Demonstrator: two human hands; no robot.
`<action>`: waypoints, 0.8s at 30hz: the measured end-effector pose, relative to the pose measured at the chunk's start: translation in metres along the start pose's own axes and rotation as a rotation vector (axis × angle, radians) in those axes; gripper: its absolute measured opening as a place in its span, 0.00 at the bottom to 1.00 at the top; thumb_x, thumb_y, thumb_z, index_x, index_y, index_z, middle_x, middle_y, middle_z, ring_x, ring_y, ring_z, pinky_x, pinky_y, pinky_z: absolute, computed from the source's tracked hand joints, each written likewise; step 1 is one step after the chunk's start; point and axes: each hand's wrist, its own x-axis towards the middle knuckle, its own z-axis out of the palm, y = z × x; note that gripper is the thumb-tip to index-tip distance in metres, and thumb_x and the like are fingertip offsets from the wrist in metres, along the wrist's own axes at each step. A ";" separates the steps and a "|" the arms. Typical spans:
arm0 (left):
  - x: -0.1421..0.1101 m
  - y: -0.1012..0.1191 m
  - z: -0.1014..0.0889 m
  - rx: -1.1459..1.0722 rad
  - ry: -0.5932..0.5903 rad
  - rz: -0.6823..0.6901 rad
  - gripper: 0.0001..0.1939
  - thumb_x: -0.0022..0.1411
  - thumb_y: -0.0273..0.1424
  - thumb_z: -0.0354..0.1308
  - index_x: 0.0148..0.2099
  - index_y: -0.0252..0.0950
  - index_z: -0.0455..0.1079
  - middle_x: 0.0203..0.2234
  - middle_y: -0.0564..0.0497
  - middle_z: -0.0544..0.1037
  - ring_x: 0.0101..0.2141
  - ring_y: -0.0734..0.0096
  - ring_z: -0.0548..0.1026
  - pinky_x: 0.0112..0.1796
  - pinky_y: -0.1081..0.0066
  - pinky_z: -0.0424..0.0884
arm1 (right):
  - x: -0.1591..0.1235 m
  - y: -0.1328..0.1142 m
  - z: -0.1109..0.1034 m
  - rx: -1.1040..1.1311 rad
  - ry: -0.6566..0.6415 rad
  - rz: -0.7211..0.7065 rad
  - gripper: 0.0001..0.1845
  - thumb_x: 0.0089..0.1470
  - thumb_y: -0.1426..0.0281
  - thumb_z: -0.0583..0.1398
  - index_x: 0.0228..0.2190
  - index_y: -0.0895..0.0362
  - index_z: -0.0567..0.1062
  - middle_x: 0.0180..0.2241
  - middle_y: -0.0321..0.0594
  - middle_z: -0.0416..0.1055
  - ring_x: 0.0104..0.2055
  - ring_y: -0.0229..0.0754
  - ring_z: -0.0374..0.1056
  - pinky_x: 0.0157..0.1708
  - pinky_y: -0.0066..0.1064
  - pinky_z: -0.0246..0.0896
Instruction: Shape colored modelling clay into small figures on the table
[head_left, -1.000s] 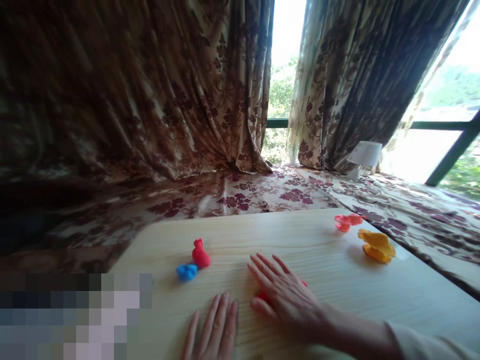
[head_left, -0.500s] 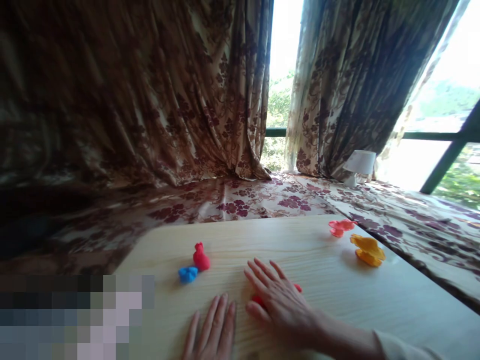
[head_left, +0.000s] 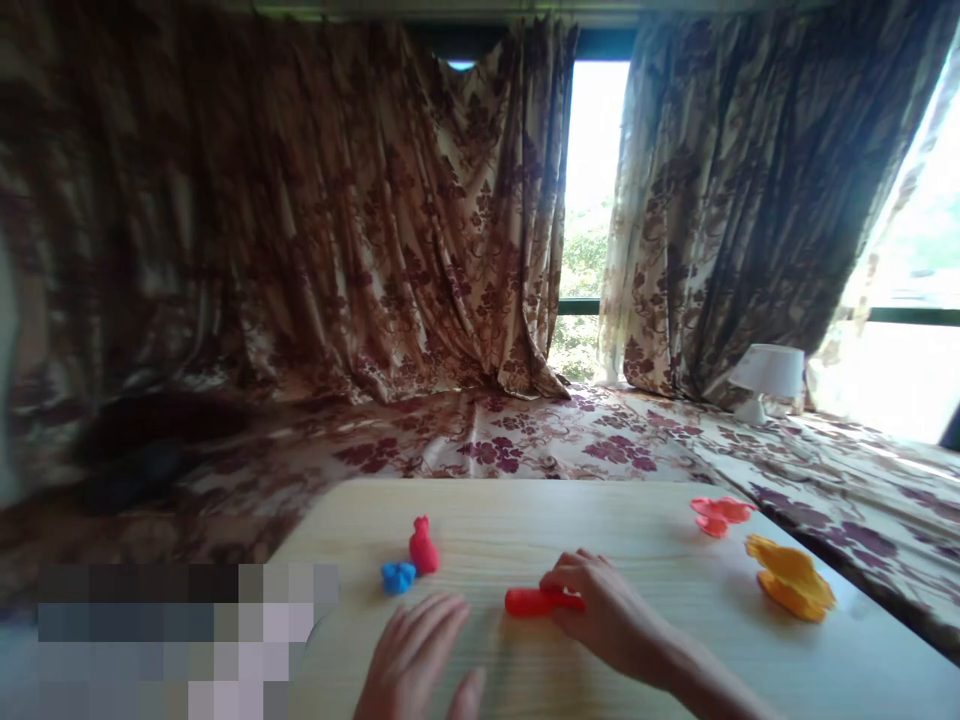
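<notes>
Red, soft-looking and probably modelling clay, a roll point(head_left: 526, 602) lies crosswise on the pale wooden table point(head_left: 487, 505) in the head view, and serves here as the landmark. The right hand point(head_left: 607, 612) has closed over its right end, thumb on the near side and fingers on the far side, a grip that seems chosen to keep so small a piece under control while leaving the left end bare. To the roll's left and nearer the wearer, the left hand point(head_left: 420, 655) is open and holds nothing, fingers loosely spread; it is slightly blurred, so I cannot tell whether it touches the wood. Left of the roll and farther off, a pinkish-red figure point(head_left: 424, 550) stands close beside a blue piece point(head_left: 397, 577). Well to its right sit a ruffled yellow piece point(head_left: 796, 590) and, beyond that, a coral-red one point(head_left: 716, 516); placing these four away from the roll presumably leaves both hands working room.
</notes>
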 end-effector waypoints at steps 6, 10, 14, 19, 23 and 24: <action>0.088 0.016 0.000 -0.590 -0.106 -0.501 0.17 0.61 0.36 0.52 0.48 0.35 0.72 0.45 0.43 0.78 0.48 0.62 0.74 0.50 0.59 0.69 | 0.034 -0.011 0.007 0.415 0.136 0.011 0.23 0.56 0.54 0.53 0.40 0.60 0.75 0.32 0.41 0.74 0.34 0.43 0.70 0.36 0.33 0.65; 0.093 0.015 0.024 -0.699 -0.099 -0.492 0.14 0.61 0.32 0.52 0.46 0.35 0.74 0.43 0.45 0.78 0.47 0.65 0.74 0.51 0.61 0.67 | 0.033 -0.015 0.017 0.640 0.232 -0.008 0.24 0.54 0.51 0.56 0.39 0.59 0.73 0.37 0.44 0.74 0.41 0.46 0.70 0.43 0.38 0.65; 0.072 0.012 0.046 -0.659 -0.102 -0.438 0.13 0.61 0.31 0.52 0.45 0.37 0.74 0.41 0.46 0.78 0.45 0.65 0.74 0.50 0.62 0.68 | 0.029 -0.009 0.024 0.810 0.317 -0.001 0.23 0.46 0.53 0.64 0.35 0.58 0.74 0.34 0.43 0.75 0.38 0.47 0.70 0.40 0.39 0.67; 0.056 0.011 0.060 -0.611 -0.126 -0.371 0.13 0.58 0.28 0.57 0.46 0.39 0.72 0.40 0.48 0.78 0.44 0.64 0.73 0.49 0.61 0.68 | 0.028 -0.004 0.027 0.768 0.272 0.058 0.21 0.47 0.57 0.64 0.39 0.58 0.75 0.33 0.41 0.76 0.37 0.46 0.71 0.40 0.38 0.67; 0.054 0.012 0.064 -0.599 -0.126 -0.403 0.07 0.57 0.29 0.58 0.39 0.39 0.73 0.35 0.50 0.78 0.40 0.63 0.72 0.45 0.61 0.68 | 0.026 -0.007 0.035 0.732 0.262 0.055 0.15 0.49 0.59 0.63 0.32 0.59 0.75 0.30 0.40 0.75 0.34 0.44 0.71 0.35 0.33 0.67; 0.054 0.012 0.065 -0.607 -0.131 -0.409 0.05 0.58 0.29 0.58 0.38 0.39 0.73 0.34 0.50 0.78 0.39 0.63 0.72 0.43 0.61 0.68 | 0.025 -0.008 0.037 0.722 0.267 0.052 0.14 0.50 0.60 0.62 0.30 0.59 0.74 0.29 0.40 0.74 0.33 0.43 0.70 0.34 0.32 0.67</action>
